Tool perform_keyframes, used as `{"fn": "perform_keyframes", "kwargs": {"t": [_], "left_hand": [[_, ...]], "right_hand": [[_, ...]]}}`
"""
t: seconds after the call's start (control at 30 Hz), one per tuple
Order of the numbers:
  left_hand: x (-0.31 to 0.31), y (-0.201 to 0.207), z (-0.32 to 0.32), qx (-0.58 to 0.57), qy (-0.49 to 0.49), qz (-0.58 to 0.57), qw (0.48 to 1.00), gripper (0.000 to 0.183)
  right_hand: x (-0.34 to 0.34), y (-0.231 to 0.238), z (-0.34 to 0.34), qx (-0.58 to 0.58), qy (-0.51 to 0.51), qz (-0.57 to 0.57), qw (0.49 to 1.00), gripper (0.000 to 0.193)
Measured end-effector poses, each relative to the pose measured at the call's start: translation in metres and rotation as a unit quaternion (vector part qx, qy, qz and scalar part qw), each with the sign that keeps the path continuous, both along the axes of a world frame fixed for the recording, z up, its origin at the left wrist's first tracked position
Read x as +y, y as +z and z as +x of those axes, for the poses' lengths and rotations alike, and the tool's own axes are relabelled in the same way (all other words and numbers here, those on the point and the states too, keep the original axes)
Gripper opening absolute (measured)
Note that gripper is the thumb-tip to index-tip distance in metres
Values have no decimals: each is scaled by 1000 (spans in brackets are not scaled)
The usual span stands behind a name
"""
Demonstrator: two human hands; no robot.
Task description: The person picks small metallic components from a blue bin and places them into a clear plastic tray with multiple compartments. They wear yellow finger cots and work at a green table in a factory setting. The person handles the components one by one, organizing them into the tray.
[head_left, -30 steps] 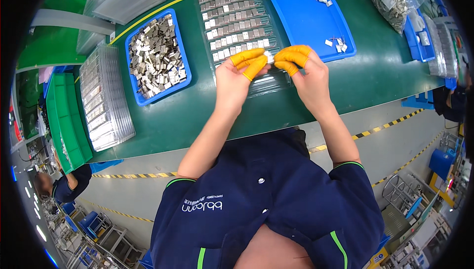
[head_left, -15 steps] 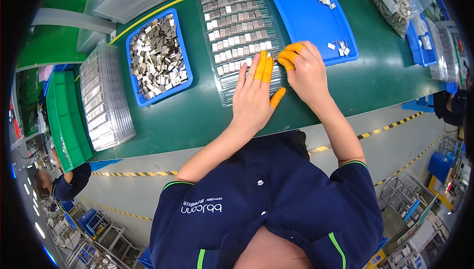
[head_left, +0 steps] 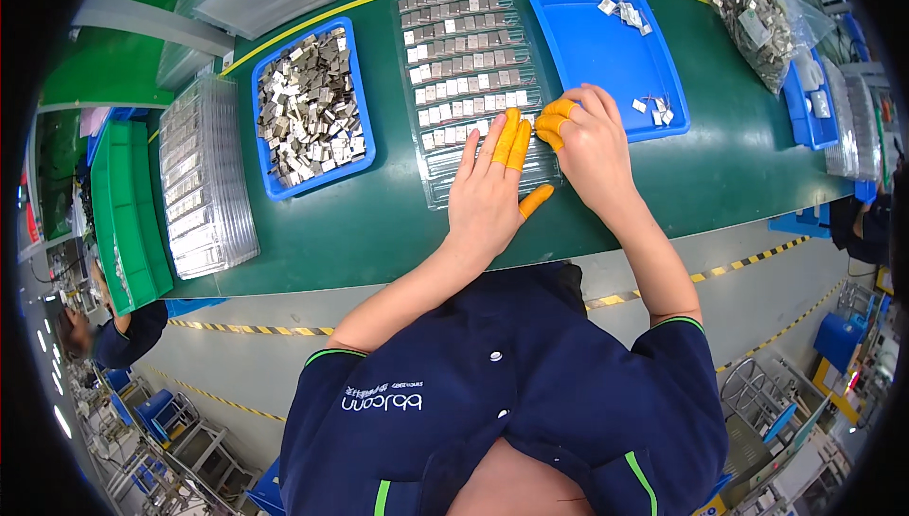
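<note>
Dark green flat table [head_left: 317, 241]. In its middle, clear ribbed plastic tray [head_left: 437, 185]. To left, heaped blue rectangular plastic tray [head_left: 327, 174]; to right, second blue tray [head_left: 606, 62]. Left hand [head_left: 485, 196], with yellow finger covers, flat and open over near part of clear tray. Right hand [head_left: 592, 142], same covers, fingertips bent together at clear tray's right edge; cannot tell if piece is gripped. Small grey and white rectangular pieces [head_left: 464, 64]: in rows, far part of clear tray.

Grey floor [head_left: 256, 364] (striped tape [head_left: 251, 329])
</note>
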State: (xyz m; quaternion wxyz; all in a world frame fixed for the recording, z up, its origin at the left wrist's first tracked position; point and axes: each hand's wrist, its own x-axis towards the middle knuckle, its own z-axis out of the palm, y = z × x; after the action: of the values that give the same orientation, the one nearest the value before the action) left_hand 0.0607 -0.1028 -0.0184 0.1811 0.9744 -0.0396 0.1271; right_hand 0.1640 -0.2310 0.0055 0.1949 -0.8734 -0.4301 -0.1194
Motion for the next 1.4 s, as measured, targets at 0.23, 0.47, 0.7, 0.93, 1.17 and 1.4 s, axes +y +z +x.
{"fn": "perform_keyframes", "kwargs": {"t": [0.23, 0.47, 0.7, 0.93, 1.17, 1.4], "left_hand": [[-1, 5, 1, 39, 2, 46, 998, 72], [9, 10, 0, 50, -27, -9, 998, 72], [8, 8, 0, 46, -36, -29, 998, 69], [53, 38, -15, 22, -2, -15, 1000, 65], [90, 27, -46, -42, 127, -149, 980, 47], [75, 26, -51, -48, 113, -181, 976, 43]], "right_hand": [[-7, 10, -3, 5, 18, 38, 999, 16], [-66, 19, 29, 62, -273, 4, 960, 31], [-57, 3, 44, 115, -290, 16, 950, 39], [-58, 21, 63, 126, -356, -33, 925, 33], [-32, 10, 87, 56, -283, 27, 957, 34], [-29, -36, 155, -137, -211, -75, 965, 33]]}}
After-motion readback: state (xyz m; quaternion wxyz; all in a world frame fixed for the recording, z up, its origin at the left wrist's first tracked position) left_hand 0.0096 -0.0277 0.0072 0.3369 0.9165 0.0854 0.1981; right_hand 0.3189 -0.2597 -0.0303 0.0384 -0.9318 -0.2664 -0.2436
